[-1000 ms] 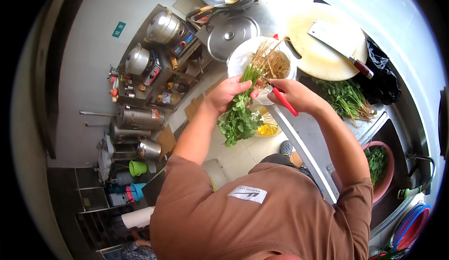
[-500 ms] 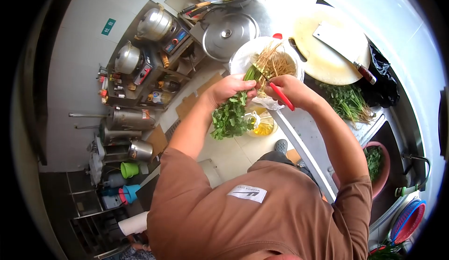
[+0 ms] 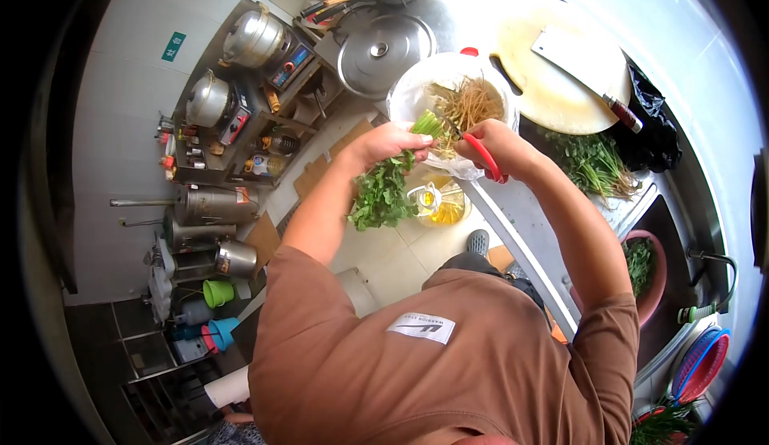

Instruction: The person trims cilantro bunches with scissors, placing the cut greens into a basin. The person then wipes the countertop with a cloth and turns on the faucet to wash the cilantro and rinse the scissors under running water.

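My left hand [image 3: 392, 142] is closed around a bunch of cilantro [image 3: 382, 193], its leaves hanging down toward me. The pale green stem ends [image 3: 428, 124] stick out past my thumb and look freshly cut. In my right hand [image 3: 498, 147] is a pair of red-handled scissors [image 3: 484, 157], the dark blades pointing at the stem ends. Below both hands stands a white bucket [image 3: 404, 96] lined with a plastic bag. Brown stringy roots [image 3: 473, 102] are piled inside it.
Right of the bucket, a cleaver [image 3: 573, 62] lies on a round chopping board [image 3: 517, 24]. More rooted greens [image 3: 593, 165] lie below the board, near a black bag [image 3: 653, 128]. An oil jug [image 3: 444, 205] stands on the floor. A pink basin [image 3: 658, 277] holds greens.
The roots have come off the bunch and lie in the bucket, leaving bare stem ends. My left hand has shifted slightly left with the bunch, apart from the scissors.
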Action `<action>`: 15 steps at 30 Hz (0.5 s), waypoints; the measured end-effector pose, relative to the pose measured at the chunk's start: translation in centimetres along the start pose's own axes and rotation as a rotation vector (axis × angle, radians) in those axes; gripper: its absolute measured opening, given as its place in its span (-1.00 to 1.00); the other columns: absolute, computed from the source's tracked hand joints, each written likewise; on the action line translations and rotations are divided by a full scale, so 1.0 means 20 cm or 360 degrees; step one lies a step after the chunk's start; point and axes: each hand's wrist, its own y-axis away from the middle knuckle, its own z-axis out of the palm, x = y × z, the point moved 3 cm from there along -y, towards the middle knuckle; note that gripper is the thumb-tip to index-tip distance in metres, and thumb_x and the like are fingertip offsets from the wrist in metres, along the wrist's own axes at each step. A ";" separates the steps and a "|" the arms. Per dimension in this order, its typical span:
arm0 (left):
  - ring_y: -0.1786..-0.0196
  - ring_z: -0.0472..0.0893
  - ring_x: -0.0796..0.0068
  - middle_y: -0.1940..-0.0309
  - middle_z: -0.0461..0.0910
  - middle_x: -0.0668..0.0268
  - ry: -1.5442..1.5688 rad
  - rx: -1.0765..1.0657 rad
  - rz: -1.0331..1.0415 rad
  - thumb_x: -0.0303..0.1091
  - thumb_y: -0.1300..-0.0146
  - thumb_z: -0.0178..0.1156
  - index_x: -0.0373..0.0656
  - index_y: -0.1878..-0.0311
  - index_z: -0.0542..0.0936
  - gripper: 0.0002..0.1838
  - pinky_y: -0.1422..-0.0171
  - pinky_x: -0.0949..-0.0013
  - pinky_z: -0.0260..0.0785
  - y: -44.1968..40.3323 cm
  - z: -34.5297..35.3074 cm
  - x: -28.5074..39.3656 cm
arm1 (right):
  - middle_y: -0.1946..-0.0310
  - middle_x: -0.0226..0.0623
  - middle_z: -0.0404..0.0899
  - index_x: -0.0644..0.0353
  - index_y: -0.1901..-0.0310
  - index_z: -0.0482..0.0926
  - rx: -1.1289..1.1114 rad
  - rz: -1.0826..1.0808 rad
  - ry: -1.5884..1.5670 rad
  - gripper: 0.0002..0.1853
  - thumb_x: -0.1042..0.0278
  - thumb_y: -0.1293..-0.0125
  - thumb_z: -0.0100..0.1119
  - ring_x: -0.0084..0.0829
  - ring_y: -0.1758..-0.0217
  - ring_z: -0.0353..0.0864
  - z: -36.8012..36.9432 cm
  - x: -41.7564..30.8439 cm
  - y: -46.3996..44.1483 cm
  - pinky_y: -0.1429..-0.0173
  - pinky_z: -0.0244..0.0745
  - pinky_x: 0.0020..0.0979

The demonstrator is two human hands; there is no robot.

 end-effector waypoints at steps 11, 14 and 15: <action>0.25 0.51 0.59 0.31 0.53 0.37 -0.0223 0.0234 0.0647 -0.45 -0.32 0.23 -0.31 -0.03 0.51 -0.74 0.09 0.51 0.35 0.28 0.36 0.15 | 0.37 -0.25 0.61 0.42 -0.13 0.46 -0.0019 -0.0139 -0.1049 -0.53 0.13 -0.44 0.09 -0.53 0.55 0.58 0.08 0.44 0.53 0.54 0.46 -0.49; 0.20 0.52 0.57 0.24 0.54 0.34 -0.0451 -0.0082 0.0736 -0.55 -0.30 0.21 -0.27 -0.03 0.53 -0.76 0.05 0.49 0.37 0.12 0.79 0.10 | 0.38 -0.30 0.60 0.49 -0.23 0.38 0.0393 0.0028 -0.1358 -0.50 0.24 -0.43 0.10 -0.53 0.49 0.56 0.08 0.74 1.00 0.39 0.51 -0.49; 0.18 0.53 0.59 0.21 0.54 0.35 -0.0570 -0.0194 0.0750 -0.62 -0.28 0.20 -0.25 -0.04 0.54 -0.74 0.04 0.49 0.38 0.04 0.93 0.08 | 0.38 -0.31 0.60 0.48 -0.23 0.38 0.0560 0.0081 -0.1417 -0.50 0.24 -0.43 0.09 -0.53 0.49 0.56 0.11 0.85 1.12 0.39 0.50 -0.49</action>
